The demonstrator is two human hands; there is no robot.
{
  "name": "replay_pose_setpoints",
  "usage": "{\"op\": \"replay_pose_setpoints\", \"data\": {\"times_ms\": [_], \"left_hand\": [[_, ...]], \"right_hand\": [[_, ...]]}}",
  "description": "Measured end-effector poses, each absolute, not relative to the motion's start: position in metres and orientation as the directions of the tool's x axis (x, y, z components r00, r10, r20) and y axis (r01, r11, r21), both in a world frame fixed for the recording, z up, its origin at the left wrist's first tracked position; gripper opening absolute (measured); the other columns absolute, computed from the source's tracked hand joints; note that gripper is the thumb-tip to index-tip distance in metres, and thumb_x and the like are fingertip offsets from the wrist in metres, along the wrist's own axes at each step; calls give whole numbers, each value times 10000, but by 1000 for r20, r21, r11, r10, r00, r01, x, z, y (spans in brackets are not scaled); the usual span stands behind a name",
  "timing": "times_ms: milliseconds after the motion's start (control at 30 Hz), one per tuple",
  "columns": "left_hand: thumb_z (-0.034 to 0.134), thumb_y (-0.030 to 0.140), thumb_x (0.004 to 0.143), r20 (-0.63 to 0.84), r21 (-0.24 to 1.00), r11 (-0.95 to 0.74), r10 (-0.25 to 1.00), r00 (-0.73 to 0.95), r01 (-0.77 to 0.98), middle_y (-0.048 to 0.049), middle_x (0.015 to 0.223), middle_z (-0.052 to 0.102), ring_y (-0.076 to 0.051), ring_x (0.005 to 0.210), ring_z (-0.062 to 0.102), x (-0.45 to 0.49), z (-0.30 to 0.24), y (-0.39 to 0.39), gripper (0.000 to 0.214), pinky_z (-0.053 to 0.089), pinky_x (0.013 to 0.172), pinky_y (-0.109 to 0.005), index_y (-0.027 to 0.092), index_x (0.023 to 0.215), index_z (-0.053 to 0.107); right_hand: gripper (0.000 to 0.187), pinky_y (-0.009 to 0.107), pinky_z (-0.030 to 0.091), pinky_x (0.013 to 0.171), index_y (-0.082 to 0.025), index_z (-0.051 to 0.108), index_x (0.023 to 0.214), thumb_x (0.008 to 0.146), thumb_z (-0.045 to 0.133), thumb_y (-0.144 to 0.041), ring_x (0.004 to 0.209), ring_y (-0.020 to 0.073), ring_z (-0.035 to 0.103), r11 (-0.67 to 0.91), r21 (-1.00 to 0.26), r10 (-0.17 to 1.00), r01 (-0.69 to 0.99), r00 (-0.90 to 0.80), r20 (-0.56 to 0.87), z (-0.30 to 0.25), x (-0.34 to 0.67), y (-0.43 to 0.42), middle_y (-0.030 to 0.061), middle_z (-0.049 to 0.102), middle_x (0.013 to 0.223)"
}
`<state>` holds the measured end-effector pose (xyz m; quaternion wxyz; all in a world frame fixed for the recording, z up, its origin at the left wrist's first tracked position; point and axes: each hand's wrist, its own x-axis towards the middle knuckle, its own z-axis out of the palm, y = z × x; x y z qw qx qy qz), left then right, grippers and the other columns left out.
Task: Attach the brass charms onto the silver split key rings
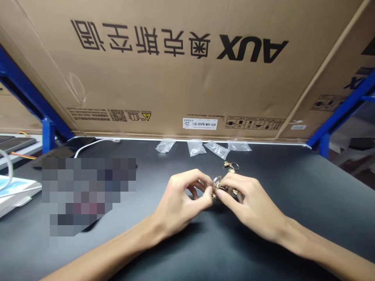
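Note:
My left hand (183, 201) and my right hand (253, 201) meet above the dark tabletop, both with fingers pinched. Between their fingertips is a silvery metal key ring (216, 181) with small gold-coloured metal parts partly covered by the fingers. Which part each fingertip presses on cannot be made out exactly. Just beyond my right hand lies a keychain with a gold-coloured charm (226, 164) and a thin split ring (235, 166). More gold-coloured pieces show beside and under the right fingers, partly hidden.
Several small clear plastic bags (196, 148) lie along the back of the black table (293, 187). Behind them stands a large cardboard box (175, 86), with blue metal frame bars (48, 134) at the sides. At left are a white cable (93, 143) and a blurred-out area.

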<state>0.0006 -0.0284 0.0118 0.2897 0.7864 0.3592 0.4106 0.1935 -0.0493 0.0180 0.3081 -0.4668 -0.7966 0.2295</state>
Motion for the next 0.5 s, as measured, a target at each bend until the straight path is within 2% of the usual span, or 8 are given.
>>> {"op": "replay_pose_setpoints", "data": {"times_ms": [100,167,300,433,500], "left_hand": [[569,102,821,689,371,-821,556,465,433,-14,742,704,-94,605,603,-1,6,-26,126,472,564,-194,166,822,677],[565,118,842,735,172,-858,439,517,485,-1,765,725,-88,582,609,-4,3,-24,139,473,562,-194,192,857,682],[583,162,871,699,-29,-850,359,618,526,22,799,748,-85,538,605,-14,1,-15,121,471,555,-213,227,910,677],[624,175,869,657,-307,-867,106,746,393,-32,869,764,-99,559,630,-28,6,-4,112,453,520,-224,187,955,696],[632,155,864,659,-358,-856,51,750,373,-46,895,769,-115,612,659,-30,8,-1,130,465,539,-226,183,967,706]], "right_hand": [[227,269,400,650,-200,630,779,961,511,-263,668,138,538,437,-685,891,582,-383,244,19,190,-52,-4,635,753],[253,262,403,639,-199,621,778,976,481,-271,657,133,532,404,-728,896,554,-400,192,20,189,-54,-8,627,735],[285,246,424,625,-193,583,770,990,455,-322,656,128,535,335,-816,889,471,-445,109,24,191,-54,-7,603,726],[364,209,389,499,-183,544,776,1008,397,-422,601,116,544,115,-956,809,269,-585,-67,28,198,-49,-11,535,685],[359,202,388,476,-184,547,836,1005,393,-461,594,116,543,28,-978,774,207,-623,-110,29,201,-46,-14,527,696]]}}
